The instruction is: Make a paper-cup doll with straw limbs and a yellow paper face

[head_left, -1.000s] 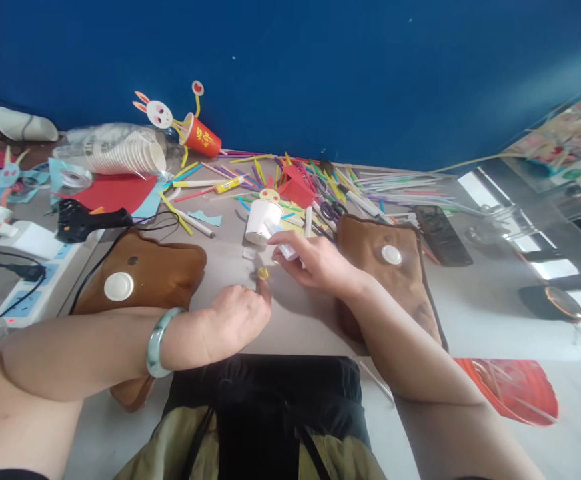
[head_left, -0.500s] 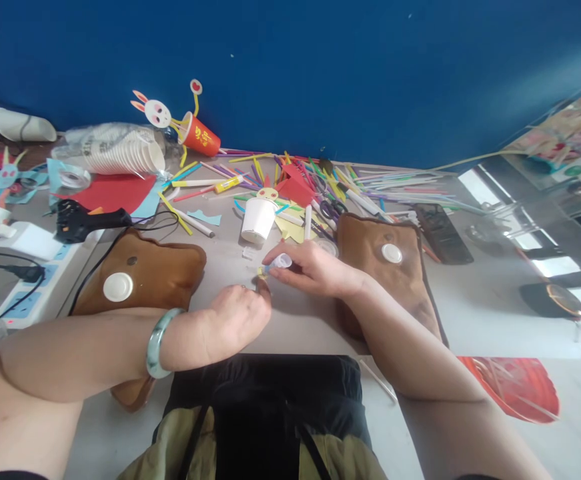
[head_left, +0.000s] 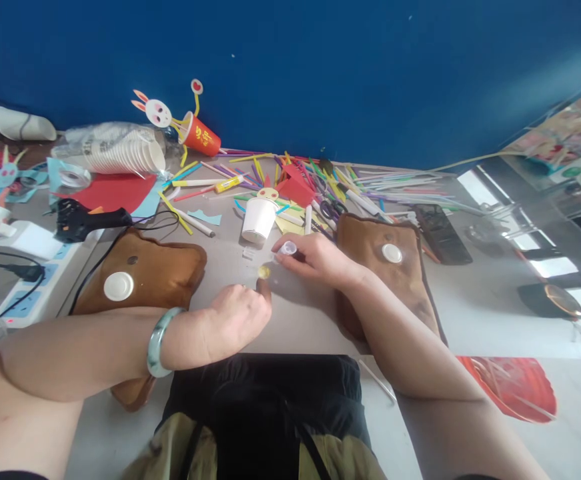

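Observation:
In my right hand (head_left: pixel 320 260) is a small whitish tube like a glue stick (head_left: pixel 287 249), gripped between thumb and fingers, its round end facing me. My left hand (head_left: pixel 237 313) rests on the table with most fingers curled in. One fingertip of it holds down a small round yellow piece (head_left: pixel 263 271) on the tabletop. A small clear cap-like piece (head_left: pixel 249 253) lies just beyond. Behind that, a white paper cup (head_left: pixel 259 221) stands upside down, with a yellow paper face and blue strips around it.
Brown hot-water bags lie on the left (head_left: pixel 155 270) and right (head_left: pixel 385 267). A black glue gun (head_left: pixel 87 220) and a power strip (head_left: pixel 40 287) are at the left. Coloured sticks, scissors (head_left: pixel 333 210) and stacked cups (head_left: pixel 115 150) line the blue wall.
My right hand has drawn the tube up and to the right, off the yellow piece, which now shows more fully. My left hand has stayed in place.

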A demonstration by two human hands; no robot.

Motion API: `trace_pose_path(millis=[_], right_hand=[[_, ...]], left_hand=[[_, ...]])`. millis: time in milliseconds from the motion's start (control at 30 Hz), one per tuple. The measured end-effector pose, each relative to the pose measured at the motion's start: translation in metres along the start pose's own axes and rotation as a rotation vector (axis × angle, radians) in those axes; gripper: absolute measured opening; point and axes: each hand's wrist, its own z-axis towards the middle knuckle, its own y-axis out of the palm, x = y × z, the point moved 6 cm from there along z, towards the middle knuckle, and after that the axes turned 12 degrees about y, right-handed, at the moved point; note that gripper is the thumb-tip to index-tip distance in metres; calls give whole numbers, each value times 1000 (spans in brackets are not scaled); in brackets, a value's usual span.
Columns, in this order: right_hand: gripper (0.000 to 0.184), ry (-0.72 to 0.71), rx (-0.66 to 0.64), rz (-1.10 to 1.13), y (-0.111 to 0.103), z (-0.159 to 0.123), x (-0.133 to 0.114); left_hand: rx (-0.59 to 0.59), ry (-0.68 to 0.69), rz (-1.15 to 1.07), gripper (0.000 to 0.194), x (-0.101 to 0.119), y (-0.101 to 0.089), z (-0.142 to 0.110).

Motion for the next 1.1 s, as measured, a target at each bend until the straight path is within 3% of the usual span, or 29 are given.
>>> trace_pose_path(millis=[100,300,467,600,800,967,1033,1100], right_hand=[[25,-19,15,44,-2,-1,-2],[26,-106,-106,77,14,-2,-13],[25,-69,-145,15,19,0,-10],[23,-17,-92,-31,14,2,-3],[25,53,95,43,-11,1,8],[32,247,361,-297,-29,-1,24],[35,343,342,-465,-26,1,30],[37,425,240,-576,-20,4,35]], left_hand=[[8,18,-25,48,0,2,1],[-35,-12,-55,45,-2,-4,3],[-44,-2,-45,42,-1,-6,3],[-37,23,-54,44,-2,3,2],[-49,27,-66,52,-2,9,1],[-48,71,-57,55,0,9,2],[-55,57,-64,55,-1,8,2],[-56,50,-73,54,-2,6,3]])
